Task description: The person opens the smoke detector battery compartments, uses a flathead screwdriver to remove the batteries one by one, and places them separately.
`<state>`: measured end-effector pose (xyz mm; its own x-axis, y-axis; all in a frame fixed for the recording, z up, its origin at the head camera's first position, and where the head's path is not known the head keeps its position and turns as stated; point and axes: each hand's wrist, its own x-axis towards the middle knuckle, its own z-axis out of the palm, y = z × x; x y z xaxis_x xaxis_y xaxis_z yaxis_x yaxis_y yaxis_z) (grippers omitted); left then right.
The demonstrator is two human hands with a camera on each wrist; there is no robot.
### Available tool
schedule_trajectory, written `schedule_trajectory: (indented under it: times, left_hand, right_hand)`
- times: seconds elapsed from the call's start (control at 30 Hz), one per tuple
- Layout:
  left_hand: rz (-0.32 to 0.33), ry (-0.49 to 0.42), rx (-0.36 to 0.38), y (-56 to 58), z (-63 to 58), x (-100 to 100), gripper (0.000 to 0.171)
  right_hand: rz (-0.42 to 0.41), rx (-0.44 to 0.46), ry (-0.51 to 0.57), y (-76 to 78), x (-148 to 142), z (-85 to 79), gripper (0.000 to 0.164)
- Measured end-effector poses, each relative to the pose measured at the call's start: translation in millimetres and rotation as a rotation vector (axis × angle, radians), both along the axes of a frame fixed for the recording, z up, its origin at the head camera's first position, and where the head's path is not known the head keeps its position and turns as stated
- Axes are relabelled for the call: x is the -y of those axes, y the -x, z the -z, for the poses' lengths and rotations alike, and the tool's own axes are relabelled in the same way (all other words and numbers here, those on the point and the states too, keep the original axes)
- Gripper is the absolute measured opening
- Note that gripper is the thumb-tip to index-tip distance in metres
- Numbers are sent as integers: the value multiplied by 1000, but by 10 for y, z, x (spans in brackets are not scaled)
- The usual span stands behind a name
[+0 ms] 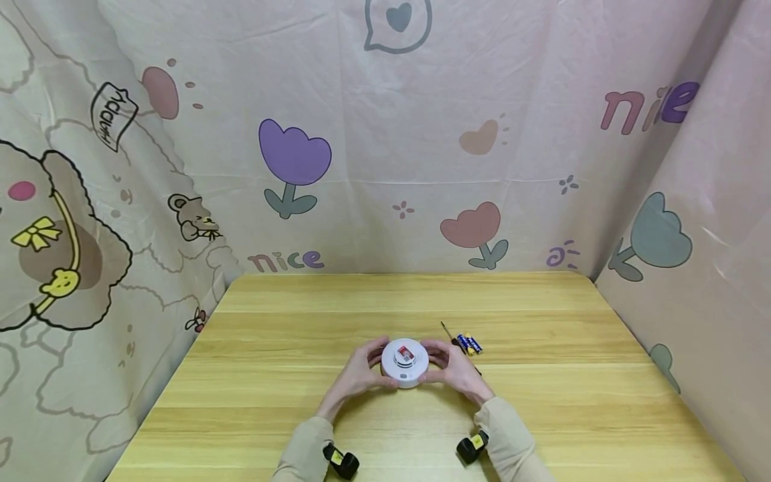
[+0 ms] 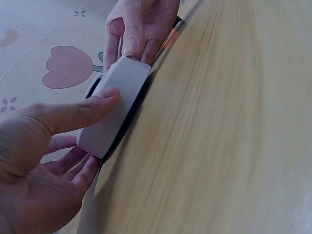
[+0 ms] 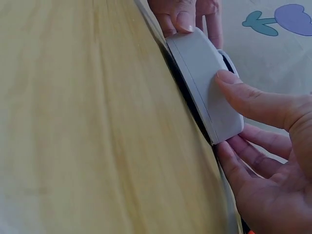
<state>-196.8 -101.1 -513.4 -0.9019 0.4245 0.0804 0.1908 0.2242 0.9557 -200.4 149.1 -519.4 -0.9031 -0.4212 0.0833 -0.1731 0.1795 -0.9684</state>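
Observation:
A round white smoke detector [image 1: 394, 367] with a red label on top is at the middle of the table, face up. My left hand [image 1: 360, 372] grips its left side, the thumb on the near rim and the fingers round the far side. On the right side my right hand [image 1: 458, 372] holds it the same way. Both wrist views show the detector's white side wall [image 2: 114, 105] [image 3: 200, 78] between the two hands, with a dark strip under it. Whether its base touches the tabletop I cannot tell.
Beyond my right hand lie blue-and-yellow batteries [image 1: 474, 344] and a screwdriver [image 1: 446, 330], its handle partly hidden. The wooden table [image 1: 271, 335] has printed curtains [image 1: 385, 154] at its back and sides. Black cameras [image 1: 342, 462] are strapped to both wrists.

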Motion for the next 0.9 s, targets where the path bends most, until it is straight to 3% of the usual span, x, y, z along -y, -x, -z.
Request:
schedule_trajectory:
  times: [0.37, 0.53, 0.73, 0.9]
  left_hand:
    - [32, 11, -14, -16, -6, 14, 97]
    - [20, 48, -16, -43, -57, 61, 97]
    - [-101, 173, -61, -73, -119, 158, 92]
    - [-217, 286, -83, -70, -148, 281, 91]
  right_hand:
    - [-14, 8, 44, -32, -21, -4, 76]
    - [17, 5, 55, -71, -74, -26, 79]
    - [99, -96, 9, -139, -203, -89, 70]
    - [201, -208, -106, -155, -374, -148, 72]
